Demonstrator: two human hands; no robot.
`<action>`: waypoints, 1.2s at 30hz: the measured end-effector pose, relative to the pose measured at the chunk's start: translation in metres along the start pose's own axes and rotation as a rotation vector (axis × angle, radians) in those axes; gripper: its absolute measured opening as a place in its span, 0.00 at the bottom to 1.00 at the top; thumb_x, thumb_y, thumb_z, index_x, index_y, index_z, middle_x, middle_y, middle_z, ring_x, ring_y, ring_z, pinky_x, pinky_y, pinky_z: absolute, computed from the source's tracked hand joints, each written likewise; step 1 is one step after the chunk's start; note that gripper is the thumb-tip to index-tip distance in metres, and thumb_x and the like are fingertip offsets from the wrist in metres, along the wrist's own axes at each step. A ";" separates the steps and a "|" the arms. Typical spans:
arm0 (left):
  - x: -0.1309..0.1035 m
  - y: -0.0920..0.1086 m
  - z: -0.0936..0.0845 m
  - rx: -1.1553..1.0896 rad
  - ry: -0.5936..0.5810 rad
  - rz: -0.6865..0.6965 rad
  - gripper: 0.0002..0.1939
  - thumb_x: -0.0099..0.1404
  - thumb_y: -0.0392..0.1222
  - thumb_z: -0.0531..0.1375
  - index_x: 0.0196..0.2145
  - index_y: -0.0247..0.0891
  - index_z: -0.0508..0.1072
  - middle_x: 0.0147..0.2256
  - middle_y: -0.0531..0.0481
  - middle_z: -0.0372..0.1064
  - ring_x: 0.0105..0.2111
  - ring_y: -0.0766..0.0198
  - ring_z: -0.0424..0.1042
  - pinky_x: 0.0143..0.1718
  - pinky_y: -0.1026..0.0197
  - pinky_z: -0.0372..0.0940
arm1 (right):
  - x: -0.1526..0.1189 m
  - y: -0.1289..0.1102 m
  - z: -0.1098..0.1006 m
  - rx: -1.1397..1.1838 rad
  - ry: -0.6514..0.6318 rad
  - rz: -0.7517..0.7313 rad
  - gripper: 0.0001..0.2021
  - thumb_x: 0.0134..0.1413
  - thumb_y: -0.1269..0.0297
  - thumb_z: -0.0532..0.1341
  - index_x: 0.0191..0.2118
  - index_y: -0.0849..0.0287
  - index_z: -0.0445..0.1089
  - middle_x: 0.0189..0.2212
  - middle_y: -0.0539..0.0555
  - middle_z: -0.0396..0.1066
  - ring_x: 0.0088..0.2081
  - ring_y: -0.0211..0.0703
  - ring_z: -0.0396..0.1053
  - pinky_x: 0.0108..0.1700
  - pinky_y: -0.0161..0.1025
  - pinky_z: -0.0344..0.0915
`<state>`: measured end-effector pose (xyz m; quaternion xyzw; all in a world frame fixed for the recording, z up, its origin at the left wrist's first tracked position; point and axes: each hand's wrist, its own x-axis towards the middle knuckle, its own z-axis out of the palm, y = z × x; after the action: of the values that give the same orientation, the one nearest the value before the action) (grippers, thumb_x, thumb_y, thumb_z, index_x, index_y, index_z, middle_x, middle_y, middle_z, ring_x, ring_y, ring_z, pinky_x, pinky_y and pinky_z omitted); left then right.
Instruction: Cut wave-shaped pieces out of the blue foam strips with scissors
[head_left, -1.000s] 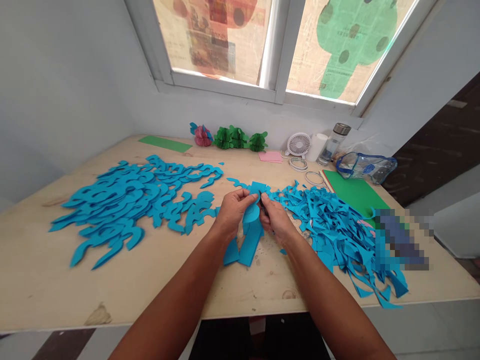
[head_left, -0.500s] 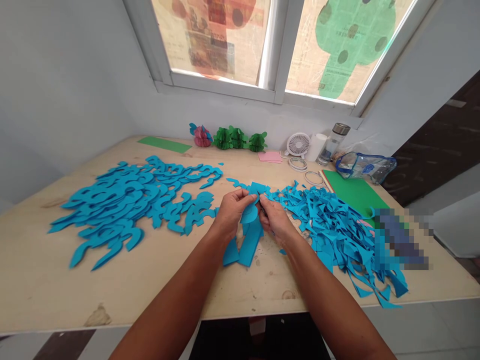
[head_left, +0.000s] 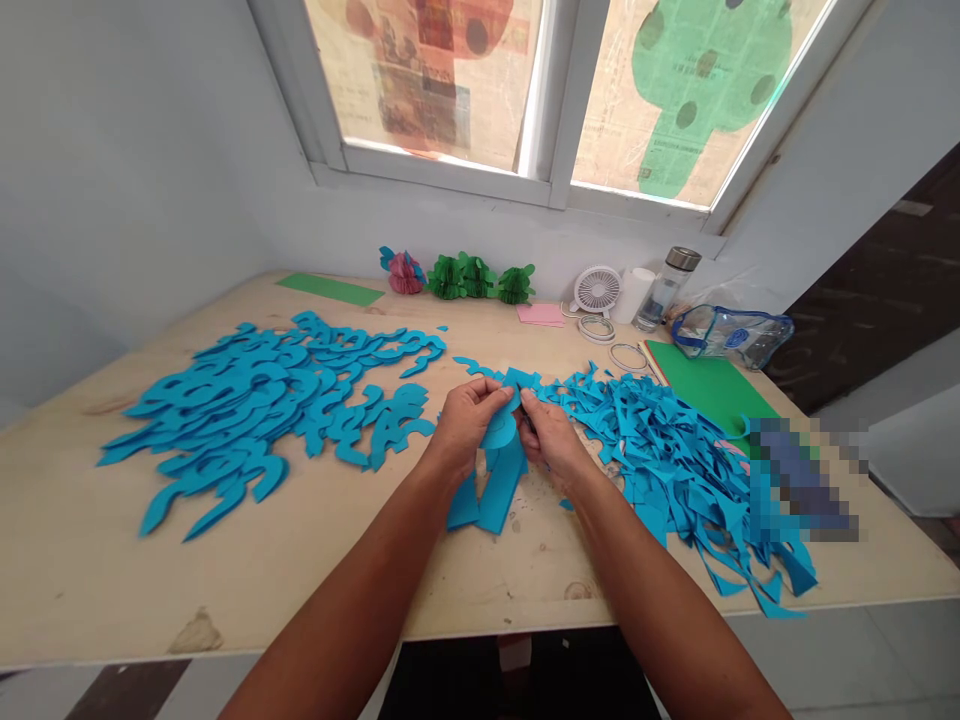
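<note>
My left hand (head_left: 469,420) pinches a piece of blue paper (head_left: 501,433) with a rounded lower edge between thumb and fingers. Close beside it, my right hand (head_left: 555,435) is closed round scissors (head_left: 529,422); only a dark part of them shows, and the blades are hidden at the paper. Below the hands, blue paper strips (head_left: 499,500) lie on the table. A big pile of wavy blue paper cutouts (head_left: 232,400) spreads out to the left. Blue paper scraps (head_left: 660,440) are heaped to the right of my right hand.
Along the wall stand green paper ornaments (head_left: 474,277), a pink paper ornament (head_left: 405,272), a small white fan (head_left: 597,290) and a water bottle (head_left: 667,290). Tape rolls (head_left: 628,357), a clear pouch (head_left: 731,335) and green sheets (head_left: 705,385) lie at the right of the wooden table (head_left: 337,590).
The blue paper between my hands has turned slightly, with its rounded edge a little higher. Both hands stay in nearly the same place and keep their holds.
</note>
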<state>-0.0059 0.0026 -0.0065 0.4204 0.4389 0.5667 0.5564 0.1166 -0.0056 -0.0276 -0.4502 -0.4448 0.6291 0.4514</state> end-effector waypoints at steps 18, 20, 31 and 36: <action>-0.001 0.002 -0.002 -0.043 -0.005 -0.025 0.15 0.43 0.48 0.69 0.20 0.37 0.69 0.20 0.55 0.65 0.22 0.67 0.62 0.25 0.65 0.60 | -0.001 -0.001 -0.001 -0.089 0.001 -0.023 0.24 0.51 0.39 0.59 0.23 0.58 0.63 0.09 0.41 0.49 0.13 0.30 0.42 0.16 0.33 0.41; 0.000 0.002 -0.003 -0.040 -0.012 -0.027 0.15 0.43 0.48 0.69 0.20 0.37 0.69 0.20 0.55 0.65 0.22 0.67 0.63 0.25 0.65 0.60 | -0.001 -0.001 -0.001 -0.096 0.005 -0.023 0.24 0.52 0.39 0.59 0.23 0.58 0.64 0.08 0.41 0.49 0.13 0.30 0.42 0.16 0.33 0.41; -0.001 -0.001 0.001 -0.003 -0.003 0.002 0.14 0.44 0.48 0.69 0.19 0.38 0.70 0.20 0.54 0.66 0.24 0.65 0.64 0.27 0.64 0.61 | 0.003 0.003 0.000 -0.065 0.039 -0.036 0.25 0.50 0.38 0.58 0.21 0.57 0.59 0.10 0.42 0.49 0.14 0.30 0.42 0.15 0.33 0.39; -0.003 -0.002 0.001 -0.042 -0.003 -0.017 0.15 0.44 0.48 0.69 0.20 0.37 0.70 0.20 0.54 0.66 0.23 0.67 0.64 0.27 0.64 0.61 | 0.003 0.004 0.000 -0.065 0.027 -0.060 0.26 0.51 0.38 0.58 0.19 0.56 0.56 0.10 0.42 0.49 0.14 0.30 0.43 0.15 0.33 0.40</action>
<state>-0.0038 -0.0003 -0.0082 0.4056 0.4299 0.5704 0.5704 0.1155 -0.0035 -0.0322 -0.4597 -0.4720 0.5944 0.4611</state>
